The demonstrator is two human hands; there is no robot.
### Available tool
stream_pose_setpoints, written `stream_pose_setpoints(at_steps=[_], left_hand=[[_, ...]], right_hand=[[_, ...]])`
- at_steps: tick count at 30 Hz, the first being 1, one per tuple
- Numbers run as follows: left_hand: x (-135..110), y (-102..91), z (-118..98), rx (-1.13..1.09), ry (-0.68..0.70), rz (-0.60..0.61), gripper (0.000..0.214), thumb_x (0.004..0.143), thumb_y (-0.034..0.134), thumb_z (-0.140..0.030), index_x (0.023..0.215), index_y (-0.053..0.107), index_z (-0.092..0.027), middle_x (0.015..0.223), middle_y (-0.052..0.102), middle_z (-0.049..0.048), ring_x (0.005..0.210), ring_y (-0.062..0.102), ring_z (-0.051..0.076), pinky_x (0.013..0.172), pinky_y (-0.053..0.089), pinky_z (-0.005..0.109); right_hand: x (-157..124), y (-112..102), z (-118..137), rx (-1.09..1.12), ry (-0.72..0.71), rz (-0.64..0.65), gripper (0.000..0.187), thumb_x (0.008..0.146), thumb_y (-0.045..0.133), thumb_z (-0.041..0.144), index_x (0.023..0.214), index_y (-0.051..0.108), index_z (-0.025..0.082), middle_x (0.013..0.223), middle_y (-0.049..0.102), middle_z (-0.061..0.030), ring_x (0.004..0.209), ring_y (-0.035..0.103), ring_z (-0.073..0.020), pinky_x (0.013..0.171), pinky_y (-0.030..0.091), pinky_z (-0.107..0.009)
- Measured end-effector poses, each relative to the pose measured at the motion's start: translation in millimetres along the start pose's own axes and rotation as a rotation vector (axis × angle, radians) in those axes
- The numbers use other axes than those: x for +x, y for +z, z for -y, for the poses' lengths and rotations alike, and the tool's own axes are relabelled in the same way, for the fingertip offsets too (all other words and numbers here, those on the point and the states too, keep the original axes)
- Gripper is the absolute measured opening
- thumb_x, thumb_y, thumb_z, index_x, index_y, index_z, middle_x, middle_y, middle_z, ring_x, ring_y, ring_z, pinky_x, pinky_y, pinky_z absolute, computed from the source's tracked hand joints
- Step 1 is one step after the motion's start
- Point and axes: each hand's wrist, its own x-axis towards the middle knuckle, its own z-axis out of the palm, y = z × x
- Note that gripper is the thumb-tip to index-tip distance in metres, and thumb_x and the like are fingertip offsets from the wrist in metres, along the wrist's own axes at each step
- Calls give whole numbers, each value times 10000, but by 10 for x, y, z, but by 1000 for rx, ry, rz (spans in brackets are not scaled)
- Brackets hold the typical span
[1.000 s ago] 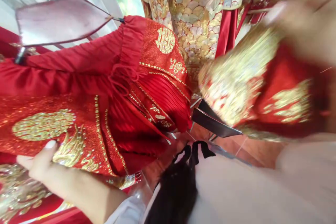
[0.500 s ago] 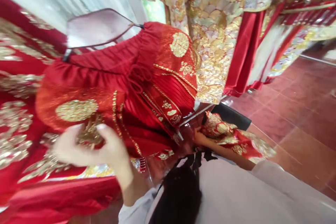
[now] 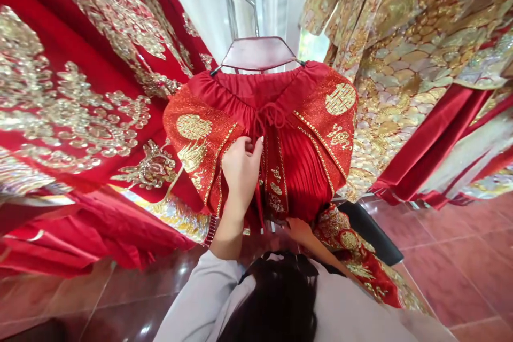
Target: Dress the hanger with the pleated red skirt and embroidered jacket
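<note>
A red skirt-like garment (image 3: 308, 157) with gold embroidered orange-red side panels hangs by clips from a dark-framed hanger (image 3: 256, 53). A red cord bow (image 3: 274, 115) is tied at the middle of its gathered waist. My left hand (image 3: 240, 168) is closed at the front of the garment, just below the bow, thumb up and fingers curled against the cloth. Lower down, my right hand (image 3: 298, 232) reaches to the garment's lower front; its fingertips are partly hidden. Beside my right forearm lies a second red and gold embroidered garment (image 3: 360, 262).
Red dresses with gold sequins (image 3: 100, 112) hang on the left. Gold scale-patterned garments (image 3: 396, 80) hang on the right, beside red velvet cloth (image 3: 433, 144). A black flat object (image 3: 372, 232) sits behind the second garment. Reddish tiles (image 3: 449, 256) cover the floor.
The view has turned so the hanging garment is upright and central. My left hand has moved from the left embroidered panel to below the bow. My right hand stays low.
</note>
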Motion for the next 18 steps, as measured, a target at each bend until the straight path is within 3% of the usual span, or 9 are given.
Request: stream_pose_setpoints(at_steps=[3,7,11,13,15,18], left_hand=[[75,3,-21,172,-33,69,318,847,569,-468,800,629,-160,791,662,91,716,619,230,681,435,311],[167,249,15,269,-47,59,292,887,513,-423,901,618,-151,880,660,130,783,633,259,673,427,306],[201,417,63,241,-6,49,267,939,415,-308,897,613,-134,853,665,133,759,639,229,666,413,278],[165,407,85,234,4,79,280,945,385,-261,876,625,-134,834,671,127,734,641,215,655,405,265],[76,392,130,240,-7,113,318,958,362,-288,894,638,-143,838,679,121,749,647,212,657,406,260],[-186,482,283,294,-64,277,366,975,318,-351,989,637,-173,892,686,109,825,652,216,694,425,267]], right_hand=[[-25,-87,142,-30,-34,59,336,903,440,303,1108,634,121,1064,646,-169,1032,617,-299,800,464,-363],[-87,-207,268,-15,-106,124,302,888,466,298,1022,676,128,1022,667,-145,992,635,-269,780,454,-304],[-195,-594,424,58,-228,103,308,907,463,291,1111,659,169,1044,675,-90,999,635,-202,832,449,-257],[-375,-927,555,197,-373,36,334,922,450,300,1179,631,183,1116,657,-69,1035,621,-164,888,443,-239],[-658,-1299,704,529,-664,-43,331,914,472,318,1136,655,154,1102,662,-73,985,635,-152,876,470,-244],[-1126,-1757,878,825,-1043,160,362,871,551,434,1053,691,154,936,692,-61,867,648,-127,816,497,-225]])
